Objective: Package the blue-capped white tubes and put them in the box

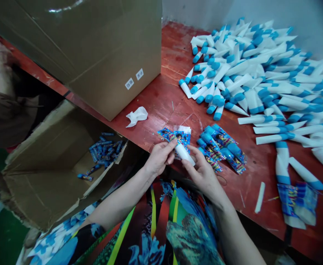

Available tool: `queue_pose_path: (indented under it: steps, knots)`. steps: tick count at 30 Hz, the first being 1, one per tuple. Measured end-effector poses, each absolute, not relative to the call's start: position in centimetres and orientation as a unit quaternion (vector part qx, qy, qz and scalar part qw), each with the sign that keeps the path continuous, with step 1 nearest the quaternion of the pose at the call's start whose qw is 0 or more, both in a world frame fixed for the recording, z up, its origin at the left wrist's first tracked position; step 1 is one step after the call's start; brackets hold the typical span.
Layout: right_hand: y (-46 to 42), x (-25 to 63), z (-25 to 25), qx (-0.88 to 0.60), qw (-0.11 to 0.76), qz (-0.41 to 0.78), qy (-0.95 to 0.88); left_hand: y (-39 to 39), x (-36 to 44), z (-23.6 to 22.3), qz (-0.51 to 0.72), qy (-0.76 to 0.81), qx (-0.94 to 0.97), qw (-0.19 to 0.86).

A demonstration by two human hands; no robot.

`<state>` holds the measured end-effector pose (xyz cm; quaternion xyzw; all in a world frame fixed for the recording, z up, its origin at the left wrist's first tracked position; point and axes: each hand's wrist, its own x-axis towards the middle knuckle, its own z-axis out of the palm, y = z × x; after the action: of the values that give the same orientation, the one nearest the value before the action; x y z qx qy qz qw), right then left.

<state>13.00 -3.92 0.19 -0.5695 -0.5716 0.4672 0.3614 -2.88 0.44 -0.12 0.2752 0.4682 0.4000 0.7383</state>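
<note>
My left hand [159,157] pinches a printed blue plastic sleeve [178,139] at the front edge of the red table [167,99]. My right hand [201,170] grips a white tube [184,152] whose end sits inside that sleeve. Right beside my hands lie several tubes wrapped in printed sleeves [222,149]. A big heap of bare white tubes with blue caps [263,73] covers the table's far right.
A large closed cardboard box [95,48] stands on the table at the left. An open carton [53,173] below the table edge holds several wrapped tubes [105,151]. A crumpled white scrap [136,116] lies near the box. Empty printed sleeves [298,200] lie at the right.
</note>
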Motion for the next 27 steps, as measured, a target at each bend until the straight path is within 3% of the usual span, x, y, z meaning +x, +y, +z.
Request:
queue_pose_path:
  steps: [3, 10, 16, 21, 27]
  knots:
    - [-4.2, 12.8, 0.0, -0.555, 0.399, 0.521, -0.511, 0.2, -2.8, 0.4, 0.38, 0.446, 0.301, 0.752]
    - [-4.0, 12.6, 0.3, -0.579, 0.388, 0.471, -0.541, 0.5, -2.7, 0.7, 0.365, 0.446, 0.293, 0.763]
    - [-5.2, 14.5, 0.0, -0.467, 0.371, 0.656, -0.462, 1.2, -2.7, 0.5, 0.375, 0.417, 0.252, 0.789]
    - [-4.8, 14.1, -0.6, -0.496, 0.417, 0.661, -0.379, 0.1, -1.8, 0.5, 0.359, 0.404, 0.247, 0.805]
    - [-4.4, 13.0, -0.4, -0.545, 0.404, 0.632, -0.374, 0.1, -1.7, 0.3, 0.364, 0.412, 0.252, 0.796]
